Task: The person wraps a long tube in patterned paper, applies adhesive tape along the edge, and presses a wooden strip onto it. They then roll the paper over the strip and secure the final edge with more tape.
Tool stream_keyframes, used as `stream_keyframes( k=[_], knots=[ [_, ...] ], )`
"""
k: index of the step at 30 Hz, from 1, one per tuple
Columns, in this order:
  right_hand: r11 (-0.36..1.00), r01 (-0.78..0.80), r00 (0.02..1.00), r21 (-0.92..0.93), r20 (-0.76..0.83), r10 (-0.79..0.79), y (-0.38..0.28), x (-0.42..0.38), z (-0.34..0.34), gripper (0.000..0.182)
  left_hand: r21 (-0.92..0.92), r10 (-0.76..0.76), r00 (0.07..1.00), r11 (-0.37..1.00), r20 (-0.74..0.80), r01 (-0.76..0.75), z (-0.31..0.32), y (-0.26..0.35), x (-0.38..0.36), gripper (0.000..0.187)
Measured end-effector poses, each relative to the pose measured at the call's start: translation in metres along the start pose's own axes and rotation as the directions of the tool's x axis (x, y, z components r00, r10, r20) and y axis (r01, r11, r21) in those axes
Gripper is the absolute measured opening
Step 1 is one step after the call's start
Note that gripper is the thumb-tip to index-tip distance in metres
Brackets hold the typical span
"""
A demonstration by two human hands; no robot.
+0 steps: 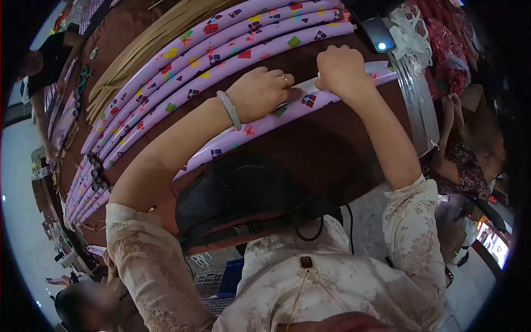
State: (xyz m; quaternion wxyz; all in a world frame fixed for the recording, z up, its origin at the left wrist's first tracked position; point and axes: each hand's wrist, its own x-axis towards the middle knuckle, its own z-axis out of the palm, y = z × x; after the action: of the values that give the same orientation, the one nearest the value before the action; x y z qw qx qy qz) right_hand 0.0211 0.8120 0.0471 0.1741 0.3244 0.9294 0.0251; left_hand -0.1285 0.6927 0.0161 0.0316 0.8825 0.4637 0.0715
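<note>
A pink patterned tube of wrapping paper [249, 128] lies across the table in front of me. My left hand [260, 92], with a ring and a pale bangle, rests on its far edge, fingers curled round it. Farther right, my right hand [340, 70] is closed in a fist on the same tube, thumb against a pale part of it. Beyond both hands lie several similar pink rolls [221, 61] side by side.
Brown paper strips [130, 66] lie beyond the rolls. A phone [377, 36] with a lit light, white ties [412, 36] and red bundles [445, 52] are at the right. Clear plastic strips [415, 110] hang over the table's right edge. Other people sit or stand left and right.
</note>
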Motion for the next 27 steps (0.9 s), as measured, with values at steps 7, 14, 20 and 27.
stream_keyframes(
  k=[7, 14, 20, 27],
  knots=[
    [0.999, 0.047, 0.998, 0.012, -0.047, -0.047, 0.005, -0.008, -0.002, 0.033, -0.17, -0.078, 0.993, 0.984, -0.094, 0.061, 0.013, -0.001, 0.002, 0.036],
    [0.903, 0.162, 0.986, 0.398, -0.022, -0.167, 0.067, -0.017, -0.007, 0.048, -0.065, -0.064, 0.996, 0.996, -0.057, 0.061, 0.011, 0.003, 0.001, 0.035],
    [0.757, -0.083, 0.965, 0.648, 0.243, -0.102, 0.131, -0.024, 0.007, 0.034, -0.084, -0.036, 0.999, 0.996, 0.03, 0.039, 0.003, 0.001, -0.002, 0.039],
    [0.77, 0.05, 0.994, 0.636, 0.042, -0.099, 0.154, -0.032, 0.02, 0.032, -0.099, -0.02, 0.999, 0.995, 0.026, 0.022, -0.001, 0.001, -0.006, 0.04]
  ],
)
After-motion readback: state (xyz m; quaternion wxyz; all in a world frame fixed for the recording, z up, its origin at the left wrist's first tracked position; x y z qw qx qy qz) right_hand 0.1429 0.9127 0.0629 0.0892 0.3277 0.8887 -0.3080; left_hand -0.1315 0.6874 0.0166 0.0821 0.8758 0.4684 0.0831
